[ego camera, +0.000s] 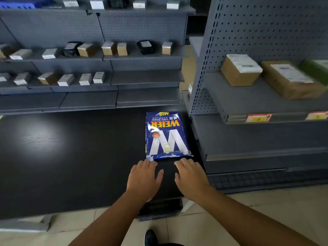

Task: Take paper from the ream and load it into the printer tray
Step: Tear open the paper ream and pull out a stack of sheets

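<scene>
Both hands are laid flat and empty, fingers spread, on the dark wood-grain surface (71, 157): the left hand (144, 178) with its fingertips touching the torn near corner of the ream (166, 135), the right hand (190, 176) just short of the ream's near edge. The ream is seen as a flat rectangular pack in glossy, crinkled blue wrapper printed with a large white W, placed at the surface's right end beside grey perforated metal shelving (266, 41) on which taped cardboard boxes (239, 70) are kept.
</scene>
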The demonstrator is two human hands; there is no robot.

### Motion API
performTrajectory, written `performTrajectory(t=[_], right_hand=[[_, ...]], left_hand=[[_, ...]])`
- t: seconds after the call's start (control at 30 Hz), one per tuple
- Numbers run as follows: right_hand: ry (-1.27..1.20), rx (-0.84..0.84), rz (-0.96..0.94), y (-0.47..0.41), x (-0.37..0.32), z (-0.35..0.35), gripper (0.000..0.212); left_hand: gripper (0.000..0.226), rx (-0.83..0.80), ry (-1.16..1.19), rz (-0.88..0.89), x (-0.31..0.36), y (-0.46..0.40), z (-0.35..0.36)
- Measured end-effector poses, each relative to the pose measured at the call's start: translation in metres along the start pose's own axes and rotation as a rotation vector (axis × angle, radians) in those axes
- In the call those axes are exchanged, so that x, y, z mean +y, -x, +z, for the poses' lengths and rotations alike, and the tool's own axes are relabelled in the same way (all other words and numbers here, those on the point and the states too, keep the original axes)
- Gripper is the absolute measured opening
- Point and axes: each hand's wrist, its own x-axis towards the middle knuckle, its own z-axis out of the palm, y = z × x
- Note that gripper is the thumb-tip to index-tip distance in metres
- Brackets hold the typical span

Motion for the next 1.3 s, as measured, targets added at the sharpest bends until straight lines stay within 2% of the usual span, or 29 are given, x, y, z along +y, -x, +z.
performTrajectory(t=[0.43,0.63,0.73,0.97,1.17,1.3], right_hand=[[-0.065,-0.027,0.044,-0.09,0.005,0.01,0.044],[-0.111,-0.064,0.03,-0.137,0.026,0.05,0.036],[-0.107,-0.03,-0.008,-0.17,0.036,0.074,0.033],[-0.06,-0.013,-0.089,-0.202,0.043,0.106,0.031],[-0.04,0.012,-0.071,-0.22,0.046,0.112,0.026],[-0.06,0.006,-0.127,-0.216,0.048,0.109,0.022]], left_hand=[[0.047,-0.029,0.029,0.057,-0.041,-0.099,0.025],[0.044,-0.011,0.027,0.054,-0.036,-0.134,0.063],[0.042,0.014,0.017,0.091,-0.034,-0.153,0.092],[0.045,-0.042,0.069,0.065,-0.034,-0.158,0.125],[0.043,-0.047,0.081,0.072,-0.036,-0.158,0.123],[0.045,-0.121,0.102,0.069,-0.04,-0.154,0.118]])
